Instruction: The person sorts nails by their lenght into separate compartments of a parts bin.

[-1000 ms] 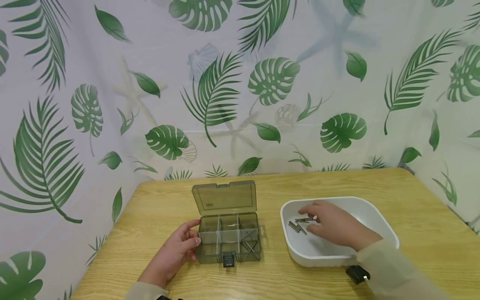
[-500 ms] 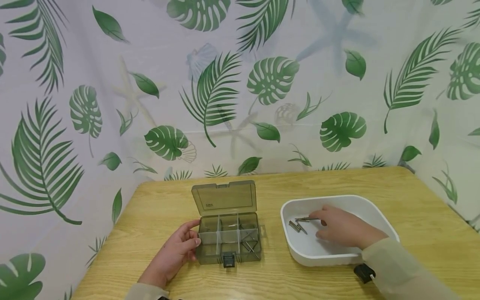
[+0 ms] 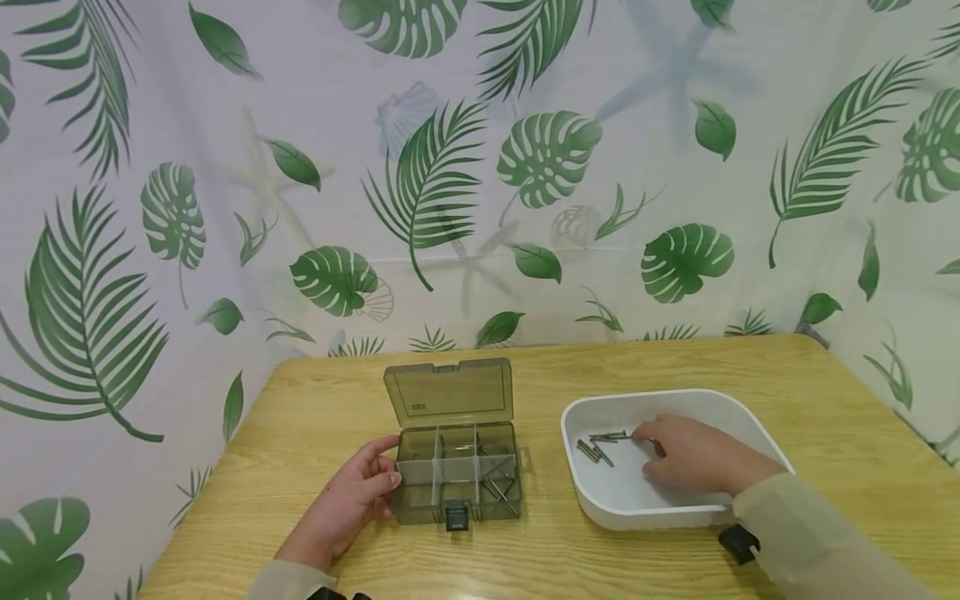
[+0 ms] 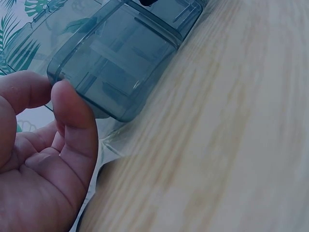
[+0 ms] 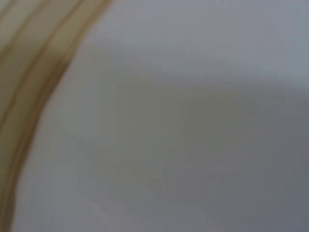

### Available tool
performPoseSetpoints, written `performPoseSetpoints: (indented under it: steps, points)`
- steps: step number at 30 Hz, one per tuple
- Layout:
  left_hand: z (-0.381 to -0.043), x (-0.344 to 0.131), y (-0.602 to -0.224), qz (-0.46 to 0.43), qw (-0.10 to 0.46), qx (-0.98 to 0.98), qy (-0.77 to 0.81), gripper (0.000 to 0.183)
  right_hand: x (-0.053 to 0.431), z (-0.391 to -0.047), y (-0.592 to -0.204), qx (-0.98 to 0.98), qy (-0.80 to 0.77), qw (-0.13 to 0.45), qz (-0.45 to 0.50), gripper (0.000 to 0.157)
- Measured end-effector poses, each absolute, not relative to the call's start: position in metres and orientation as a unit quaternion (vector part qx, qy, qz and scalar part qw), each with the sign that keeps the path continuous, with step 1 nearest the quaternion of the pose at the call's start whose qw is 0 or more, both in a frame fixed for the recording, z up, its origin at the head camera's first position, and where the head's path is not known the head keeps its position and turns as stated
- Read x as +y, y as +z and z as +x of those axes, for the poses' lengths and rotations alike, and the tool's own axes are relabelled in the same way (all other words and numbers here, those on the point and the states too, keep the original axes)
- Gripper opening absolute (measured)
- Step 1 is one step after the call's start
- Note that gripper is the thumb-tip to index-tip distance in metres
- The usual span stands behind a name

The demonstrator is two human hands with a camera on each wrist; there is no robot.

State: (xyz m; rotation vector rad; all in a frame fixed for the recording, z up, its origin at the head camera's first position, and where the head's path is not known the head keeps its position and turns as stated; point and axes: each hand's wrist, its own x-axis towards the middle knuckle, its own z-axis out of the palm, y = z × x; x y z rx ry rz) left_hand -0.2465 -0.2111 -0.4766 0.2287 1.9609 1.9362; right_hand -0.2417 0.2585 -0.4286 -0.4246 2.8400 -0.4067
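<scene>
The left hand [image 3: 348, 504] grips the left side of a smoky, lidded compartment box [image 3: 416, 510], open on the desk [image 3: 540, 562] nearer its left edge, with fasteners in the front right compartment. The right hand [image 3: 692, 457] reaches into a white tray [image 3: 637, 522] nearer the desk's right edge, fingertips beside thin metal fasteners [image 3: 587, 451] near the tray's left wall; whether it pinches one, I cannot tell.

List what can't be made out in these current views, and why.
Head: whether the right hand grips the nearest fastener; too small to tell.
Head: how many metal pieces lie in the box; smoky plastic and overlap obscure them.
Right wrist: which part of the white tray shows; blur hides it.
Left wrist: the box's far end; the top edge cuts it off.
</scene>
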Motion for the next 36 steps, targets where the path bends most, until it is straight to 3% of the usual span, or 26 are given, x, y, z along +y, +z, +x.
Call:
performPoseSetpoints:
  steps: [12,25,36]
  points:
    - [-0.246,-0.211,-0.476,0.076,0.191,0.703,0.680,0.064,0.264,-0.241,-0.429,0.976,-0.121,0.100,-0.154,0.009]
    - [-0.245,-0.212,-0.475,0.072,0.193,0.704,0.680,0.065,0.264,-0.241,-0.442,0.962,-0.157,0.123,-0.185,0.018]
    - [-0.246,-0.212,-0.474,0.079,0.194,0.702,0.681,0.065,0.268,-0.237,-0.443,0.961,-0.169,0.091,-0.197,0.021]
